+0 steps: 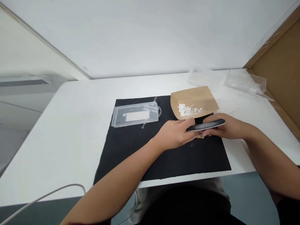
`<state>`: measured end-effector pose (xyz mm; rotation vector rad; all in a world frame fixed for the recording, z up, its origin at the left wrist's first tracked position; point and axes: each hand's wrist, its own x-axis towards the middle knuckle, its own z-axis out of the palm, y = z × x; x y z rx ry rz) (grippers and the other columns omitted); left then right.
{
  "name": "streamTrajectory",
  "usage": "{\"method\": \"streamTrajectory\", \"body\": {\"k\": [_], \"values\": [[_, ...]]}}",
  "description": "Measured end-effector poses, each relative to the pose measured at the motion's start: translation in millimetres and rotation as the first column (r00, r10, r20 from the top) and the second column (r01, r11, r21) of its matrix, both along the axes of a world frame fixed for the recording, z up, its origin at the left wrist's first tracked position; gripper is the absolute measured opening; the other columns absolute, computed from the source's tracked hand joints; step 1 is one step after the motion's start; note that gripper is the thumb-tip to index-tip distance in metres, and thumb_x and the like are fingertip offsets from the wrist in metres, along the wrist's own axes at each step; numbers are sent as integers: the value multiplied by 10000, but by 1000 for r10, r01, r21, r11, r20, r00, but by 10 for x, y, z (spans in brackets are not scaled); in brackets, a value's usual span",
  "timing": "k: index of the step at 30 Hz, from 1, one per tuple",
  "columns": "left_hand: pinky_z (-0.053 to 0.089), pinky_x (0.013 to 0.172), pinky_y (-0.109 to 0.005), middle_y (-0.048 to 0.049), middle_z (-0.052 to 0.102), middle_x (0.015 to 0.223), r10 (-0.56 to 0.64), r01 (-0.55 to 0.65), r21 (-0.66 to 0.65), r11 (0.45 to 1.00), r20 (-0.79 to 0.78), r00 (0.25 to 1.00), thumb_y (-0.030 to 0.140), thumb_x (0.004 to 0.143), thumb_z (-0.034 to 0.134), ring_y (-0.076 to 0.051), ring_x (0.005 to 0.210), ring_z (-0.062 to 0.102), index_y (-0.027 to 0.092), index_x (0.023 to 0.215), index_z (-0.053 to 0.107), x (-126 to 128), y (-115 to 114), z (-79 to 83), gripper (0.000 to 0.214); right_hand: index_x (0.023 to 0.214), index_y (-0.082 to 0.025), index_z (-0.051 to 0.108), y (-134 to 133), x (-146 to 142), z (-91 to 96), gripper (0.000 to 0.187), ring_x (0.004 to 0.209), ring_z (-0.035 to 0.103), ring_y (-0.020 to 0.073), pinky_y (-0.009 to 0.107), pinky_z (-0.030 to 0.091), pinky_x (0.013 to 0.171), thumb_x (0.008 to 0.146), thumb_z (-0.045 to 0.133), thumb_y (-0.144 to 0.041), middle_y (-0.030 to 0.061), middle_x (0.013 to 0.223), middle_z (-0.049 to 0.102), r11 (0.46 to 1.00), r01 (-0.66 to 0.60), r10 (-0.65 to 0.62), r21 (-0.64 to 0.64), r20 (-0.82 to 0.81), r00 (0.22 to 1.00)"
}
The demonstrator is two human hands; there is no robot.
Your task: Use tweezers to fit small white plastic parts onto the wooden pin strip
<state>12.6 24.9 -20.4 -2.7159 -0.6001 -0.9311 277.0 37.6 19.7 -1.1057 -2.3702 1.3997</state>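
My left hand (175, 133) is closed on a nail file (207, 125), dark grey with a pale edge and a rounded end, which points right across the front of my right hand. My right hand (226, 125) is closed too, its fingertips pinching a small brownish piece with dark and light specks (200, 136). Most of that piece is hidden between the hands, and whether the left fingers also touch it I cannot tell. Both hands are over a black mat (131, 153), just in front of a brown paper tray (194, 95) that holds small white pieces (185, 110).
A clear plastic case (119, 117) with a white label lies on the mat, a thin clear notched strip (145, 121) across it. Behind the right hand are a clear gridded sheet (226, 105) and a clear plastic box (246, 82). A cardboard panel (281, 62) stands at right; a white cable (47, 197) runs front left.
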Motion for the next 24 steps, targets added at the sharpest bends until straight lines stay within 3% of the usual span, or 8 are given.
{"method": "streamTrajectory", "body": {"k": [8, 17, 24], "values": [[285, 517, -235, -10, 636, 893, 3, -3, -21, 1000, -5, 1000, 359, 1046, 575, -84, 625, 510, 213, 910, 664, -3, -7, -16, 219, 1020, -218, 767, 10, 13, -55, 322, 722, 683, 172, 296, 536, 637, 954, 686, -522, 41, 891, 754, 993, -15, 6, -113, -76, 997], [314, 526, -228, -14, 656, 929, 21, -22, -42, 999, -40, 999, 380, 1037, 586, -91, 630, 520, 234, 976, 694, -16, -8, -33, 192, 1001, -213, 766, 39, -1, -122, 287, 732, 691, 159, 284, 551, 637, 935, 727, -490, 28, 874, 758, 987, -38, 11, -153, -174, 985], [333, 539, -224, -22, 658, 946, 29, -35, -88, 995, -68, 997, 387, 1038, 579, -84, 638, 529, 215, 940, 689, -14, -20, -26, 225, 904, -196, 748, 42, -19, -115, 312, 647, 658, 144, 266, 510, 581, 950, 707, -502, 5, 724, 713, 986, -5, -18, -164, -135, 991]]}}
